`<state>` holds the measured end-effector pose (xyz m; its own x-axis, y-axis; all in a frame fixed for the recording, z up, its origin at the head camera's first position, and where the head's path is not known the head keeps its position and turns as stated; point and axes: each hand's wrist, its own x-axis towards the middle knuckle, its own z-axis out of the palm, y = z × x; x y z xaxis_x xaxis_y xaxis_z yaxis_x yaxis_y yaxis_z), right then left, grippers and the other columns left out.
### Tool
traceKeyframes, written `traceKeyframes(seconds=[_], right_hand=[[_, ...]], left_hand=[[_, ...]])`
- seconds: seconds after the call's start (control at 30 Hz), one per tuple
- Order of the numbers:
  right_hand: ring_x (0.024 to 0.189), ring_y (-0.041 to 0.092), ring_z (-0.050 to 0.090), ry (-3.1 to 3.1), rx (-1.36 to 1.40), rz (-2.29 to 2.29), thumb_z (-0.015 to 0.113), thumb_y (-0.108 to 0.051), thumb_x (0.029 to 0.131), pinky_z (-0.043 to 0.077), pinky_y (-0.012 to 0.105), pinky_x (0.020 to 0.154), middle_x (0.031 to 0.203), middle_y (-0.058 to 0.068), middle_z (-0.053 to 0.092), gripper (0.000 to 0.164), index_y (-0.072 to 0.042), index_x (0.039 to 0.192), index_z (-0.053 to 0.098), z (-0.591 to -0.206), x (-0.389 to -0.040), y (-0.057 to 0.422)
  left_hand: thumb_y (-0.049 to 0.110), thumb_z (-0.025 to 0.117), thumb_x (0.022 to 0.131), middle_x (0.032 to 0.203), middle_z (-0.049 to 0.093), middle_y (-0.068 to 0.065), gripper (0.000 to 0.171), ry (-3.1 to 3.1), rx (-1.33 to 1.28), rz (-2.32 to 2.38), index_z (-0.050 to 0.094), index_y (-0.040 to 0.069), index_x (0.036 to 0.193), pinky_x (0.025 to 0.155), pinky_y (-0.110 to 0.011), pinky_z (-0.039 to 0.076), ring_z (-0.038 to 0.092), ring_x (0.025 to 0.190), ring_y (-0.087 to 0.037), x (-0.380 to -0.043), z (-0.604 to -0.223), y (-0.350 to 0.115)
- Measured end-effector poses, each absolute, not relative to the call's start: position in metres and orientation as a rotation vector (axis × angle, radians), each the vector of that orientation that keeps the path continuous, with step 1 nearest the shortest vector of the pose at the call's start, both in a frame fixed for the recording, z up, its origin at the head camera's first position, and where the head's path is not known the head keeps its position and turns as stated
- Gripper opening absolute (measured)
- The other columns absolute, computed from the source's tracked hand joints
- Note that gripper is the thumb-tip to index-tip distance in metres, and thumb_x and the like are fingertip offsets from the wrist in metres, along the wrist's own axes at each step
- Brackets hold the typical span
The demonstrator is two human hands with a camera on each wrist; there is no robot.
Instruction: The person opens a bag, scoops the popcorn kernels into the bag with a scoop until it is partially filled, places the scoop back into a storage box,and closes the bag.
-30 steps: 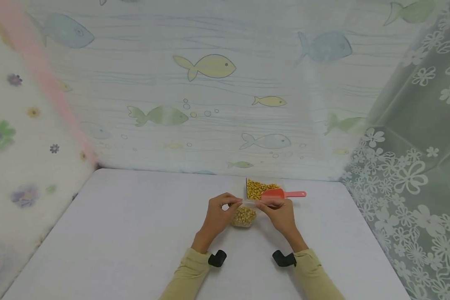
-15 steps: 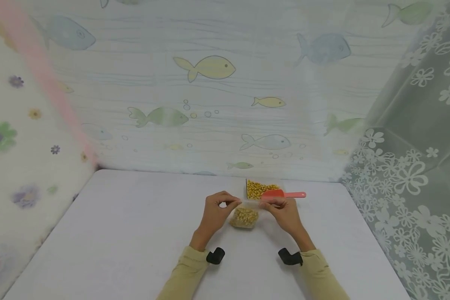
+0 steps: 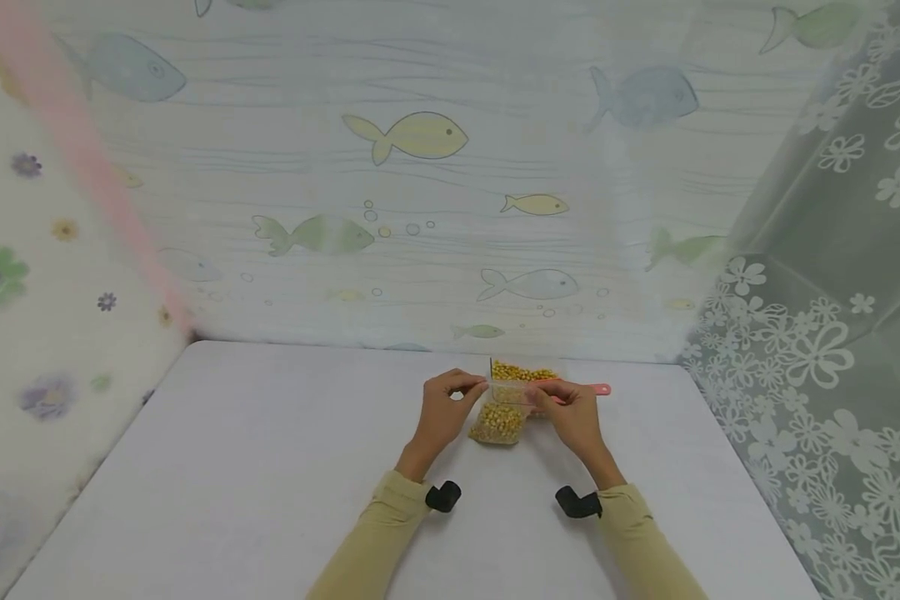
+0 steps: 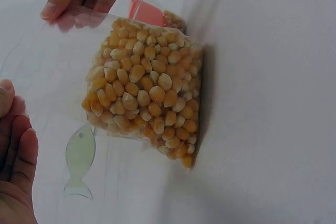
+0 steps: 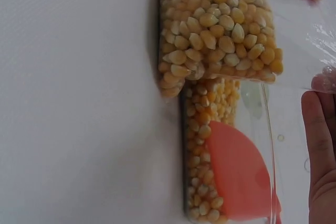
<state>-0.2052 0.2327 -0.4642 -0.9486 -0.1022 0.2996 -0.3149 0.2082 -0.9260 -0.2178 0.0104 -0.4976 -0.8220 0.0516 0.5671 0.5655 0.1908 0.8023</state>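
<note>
A clear plastic bag of corn kernels (image 3: pixel 498 423) hangs or stands upright at the tabletop, its lower part full and its upper part flat. My left hand (image 3: pixel 444 410) pinches the top of the bag at its left corner. At the opposite corner, my right hand (image 3: pixel 573 417) pinches the bag between thumb and fingers. The bag's top edge is stretched between both hands. In the left wrist view, the packed kernels (image 4: pixel 142 82) show closely through the film. Whether the bag's bottom touches the table is hard to tell.
Just behind the bag stands a clear container (image 5: pixel 269 129) of loose corn kernels. A red scoop (image 5: pixel 239 174) lies in it, its handle (image 3: pixel 602 389) pointing right. The white table (image 3: pixel 270 467) meets a fish-patterned curtain (image 3: pixel 420 250) at the back.
Both hands have moved a little away from me, carrying the bag toward the container. The bag's top now covers part of the container and scoop. The hands moved slightly apart earlier on.
</note>
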Motion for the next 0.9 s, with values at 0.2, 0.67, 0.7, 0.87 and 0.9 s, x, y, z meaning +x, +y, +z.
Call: traceKeyframes(seconds=[0.2,0.67,0.7,0.87,0.9], right_hand=[[0.076,0.031,0.076,-2.175,0.378,1.907,0.075,-0.005,0.092,0.061,0.045,0.066,0.092,0.027,0.074,0.02,0.012,0.1,0.074,-0.485,-0.218,0.234],[0.078,0.008,0.072,-2.205,0.328,1.804,0.078,-0.005,0.089,0.06,0.026,0.068,0.092,0.014,0.077,0.017,0.007,0.101,0.076,-0.499,-0.211,0.238],[0.08,0.005,0.07,-2.226,0.308,1.774,0.078,-0.006,0.089,0.059,0.023,0.069,0.094,0.012,0.077,0.018,0.006,0.102,0.076,-0.499,-0.21,0.239],[0.105,0.006,0.064,-2.353,0.249,1.639,0.072,-0.017,0.096,0.055,0.027,0.088,0.116,0.012,0.074,0.026,-0.001,0.117,0.074,-0.495,-0.199,0.244],[0.111,0.009,0.064,-2.373,0.249,1.615,0.069,-0.02,0.098,0.055,0.032,0.093,0.12,0.012,0.073,0.028,-0.002,0.12,0.073,-0.493,-0.195,0.245]], left_hand=[[0.01,0.076,0.091,0.087,0.074,-0.007,0.011,-2.029,-0.527,-1.678,0.08,0.004,0.099,0.073,-0.026,0.055,0.065,0.078,-0.018,-0.219,-0.493,0.015],[0.011,0.076,0.091,0.09,0.074,-0.007,0.014,-2.091,-0.451,-1.715,0.079,0.005,0.103,0.074,-0.028,0.056,0.068,0.081,-0.023,-0.206,-0.493,0.015],[0.012,0.076,0.091,0.091,0.074,-0.007,0.016,-2.114,-0.451,-1.701,0.078,0.004,0.105,0.076,-0.028,0.056,0.068,0.083,-0.022,-0.206,-0.493,0.014],[0.019,0.074,0.095,0.108,0.073,-0.016,0.032,-2.271,-0.472,-1.608,0.071,0.002,0.122,0.087,-0.043,0.057,0.067,0.098,-0.029,-0.196,-0.492,0.002],[0.021,0.072,0.096,0.114,0.072,-0.017,0.035,-2.307,-0.48,-1.58,0.069,0.002,0.125,0.089,-0.047,0.056,0.066,0.102,-0.032,-0.193,-0.491,-0.002]])
